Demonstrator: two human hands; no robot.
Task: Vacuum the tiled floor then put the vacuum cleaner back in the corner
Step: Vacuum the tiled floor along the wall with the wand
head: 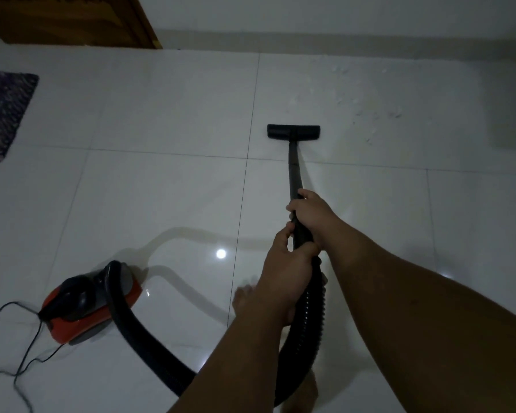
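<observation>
Your hands both wrapped round wand point(294, 171): right hand point(312, 214) higher up, nearer floor head point(293, 132); left hand point(283, 271) lower, at hose point(307, 317) joint. Wand axis runs straight ahead from you. Debris point(370, 117) ahead-right of head. Vacuum body point(90, 302) behind-left on tiled floor point(161, 189).

Both bare arms reach forward and down. The right hand point(309, 214) is farther out, its fingers point(292, 207) curled round the long black vacuum tube point(294, 171). The left hand point(283, 269) sits just behind it, gripping the same tube. A bare foot point(245, 299) shows below.
</observation>
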